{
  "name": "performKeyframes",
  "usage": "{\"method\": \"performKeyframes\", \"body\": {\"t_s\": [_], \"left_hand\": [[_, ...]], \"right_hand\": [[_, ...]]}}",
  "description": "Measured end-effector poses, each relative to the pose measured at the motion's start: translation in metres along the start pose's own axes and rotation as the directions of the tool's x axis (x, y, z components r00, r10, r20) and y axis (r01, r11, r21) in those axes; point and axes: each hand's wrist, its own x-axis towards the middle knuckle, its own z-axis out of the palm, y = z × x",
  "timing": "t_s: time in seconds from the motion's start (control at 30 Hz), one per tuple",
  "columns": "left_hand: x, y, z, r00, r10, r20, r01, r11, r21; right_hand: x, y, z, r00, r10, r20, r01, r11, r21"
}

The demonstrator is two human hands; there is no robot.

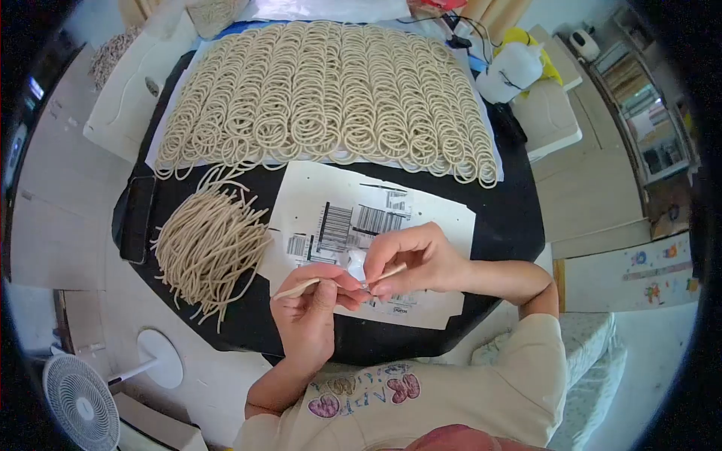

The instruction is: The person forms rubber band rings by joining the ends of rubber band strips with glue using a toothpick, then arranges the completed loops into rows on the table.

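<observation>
My left hand [317,310] pinches a beige cord [297,289], one end of which sticks out past its fingers to the left. My right hand [418,263] is closed, fingertips together, on the cord's other end [394,270]. The fingertips of both hands nearly meet above a white sheet with printed barcodes [440,225]. A small white object [356,264] shows between the hands; its kind and which hand it touches I cannot tell. To the left lies a loose heap of cut beige cords [210,252].
Rows of overlapping beige cord rings [316,98] cover the back of the black-covered table [511,218]. A black tray-like object [138,219] lies at the left edge. White chairs [553,124] flank the table. A fan [83,406] stands at lower left; a white bag [513,74] is at back right.
</observation>
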Motion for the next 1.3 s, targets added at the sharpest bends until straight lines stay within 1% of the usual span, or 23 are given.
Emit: {"method": "performKeyframes", "body": {"t_s": [0.07,0.17,0.23,0.27,0.3,0.4,0.43,0.5,0.53,0.6,0.67,0.73,0.77,0.8,0.87,0.97,1.07,1.1,1.13,1.17,1.2,1.27,1.3], "left_hand": [[0.0,0.0,0.003,0.999,-0.04,0.008,0.04,0.999,-0.002],[-0.003,0.001,-0.002,0.996,-0.083,0.02,0.084,0.996,-0.016],[-0.003,0.003,-0.007,0.997,-0.072,0.037,0.073,0.997,-0.022],[-0.004,0.004,-0.008,0.996,-0.073,0.047,0.073,0.997,0.014],[-0.005,0.005,-0.009,0.996,-0.075,0.055,0.072,0.996,0.051],[-0.007,0.011,0.0,0.99,-0.126,0.061,0.112,0.975,0.192],[-0.008,0.011,0.005,0.988,-0.147,0.051,0.131,0.961,0.243],[-0.012,-0.001,0.005,0.994,-0.094,0.051,0.079,0.966,0.247],[-0.015,-0.006,0.003,0.997,-0.071,0.04,0.059,0.966,0.251],[-0.018,-0.011,-0.003,0.998,-0.044,0.04,0.022,0.893,0.45],[-0.017,-0.011,-0.009,0.997,-0.019,0.078,-0.033,0.79,0.613],[-0.014,-0.01,-0.008,0.997,0.014,0.072,-0.057,0.758,0.649],[-0.013,-0.01,-0.007,0.995,0.043,0.086,-0.09,0.738,0.669],[-0.011,-0.01,-0.007,0.992,0.073,0.103,-0.124,0.716,0.687],[-0.011,-0.011,-0.008,0.989,0.081,0.126,-0.147,0.695,0.704],[-0.01,-0.011,-0.01,0.984,0.079,0.161,-0.171,0.677,0.715],[-0.01,-0.007,-0.012,0.985,0.068,0.161,-0.164,0.682,0.712],[-0.01,-0.006,-0.012,0.985,0.066,0.156,-0.159,0.686,0.71],[-0.011,-0.006,-0.012,0.996,0.033,0.08,-0.078,0.745,0.663],[-0.012,-0.005,-0.011,1.0,-0.004,0.007,-0.001,0.795,0.606],[-0.014,-0.004,-0.01,0.997,-0.046,-0.062,0.072,0.838,0.54],[-0.015,-0.004,-0.011,0.997,-0.042,-0.062,0.067,0.877,0.476],[-0.015,-0.004,-0.012,0.997,-0.043,-0.061,0.066,0.894,0.443]], "right_hand": [[-0.001,-0.004,-0.004,1.0,-0.004,-0.019,0.003,0.999,-0.034],[-0.001,-0.006,-0.006,0.994,-0.086,-0.063,0.083,0.996,-0.037],[-0.005,-0.016,-0.01,0.998,-0.008,-0.069,0.014,0.997,0.08],[-0.008,-0.019,-0.012,0.997,0.033,-0.066,-0.023,0.99,0.14],[-0.011,-0.015,-0.017,0.998,-0.054,-0.023,0.056,0.988,0.143],[-0.017,-0.019,-0.022,0.999,-0.036,-0.013,0.037,0.996,0.081],[-0.019,-0.021,-0.023,0.999,0.037,-0.032,-0.036,0.999,0.015],[-0.021,-0.025,-0.024,0.979,0.193,-0.058,-0.198,0.975,-0.101],[-0.021,-0.025,-0.022,0.963,0.246,-0.113,-0.26,0.955,-0.143],[-0.019,-0.025,-0.017,0.919,0.328,-0.22,-0.375,0.898,-0.228],[-0.019,-0.016,-0.017,0.927,0.274,-0.255,-0.339,0.904,-0.26],[-0.021,-0.01,-0.017,0.935,0.198,-0.294,-0.286,0.911,-0.297],[-0.022,-0.008,-0.016,0.947,0.144,-0.287,-0.255,0.881,-0.399],[-0.02,-0.009,-0.015,0.961,0.102,-0.258,-0.228,0.819,-0.526],[-0.016,-0.013,-0.013,0.983,0.036,-0.178,-0.158,0.649,-0.744],[-0.015,-0.007,-0.016,0.994,0.017,-0.106,-0.096,0.578,-0.811],[-0.013,-0.005,-0.016,0.995,-0.006,-0.101,-0.072,0.656,-0.751],[-0.014,-0.005,-0.017,0.991,-0.001,-0.134,-0.092,0.725,-0.682],[-0.016,-0.005,-0.019,0.986,0.006,-0.165,-0.107,0.787,-0.608],[-0.017,-0.005,-0.021,0.981,0.015,-0.193,-0.117,0.841,-0.528],[-0.017,-0.006,-0.021,0.977,0.039,-0.208,-0.117,0.92,-0.375],[-0.017,-0.01,-0.021,0.972,0.087,-0.22,-0.1,0.994,-0.047],[-0.02,-0.007,-0.024,0.982,0.05,-0.182,-0.054,0.998,-0.019]]}}
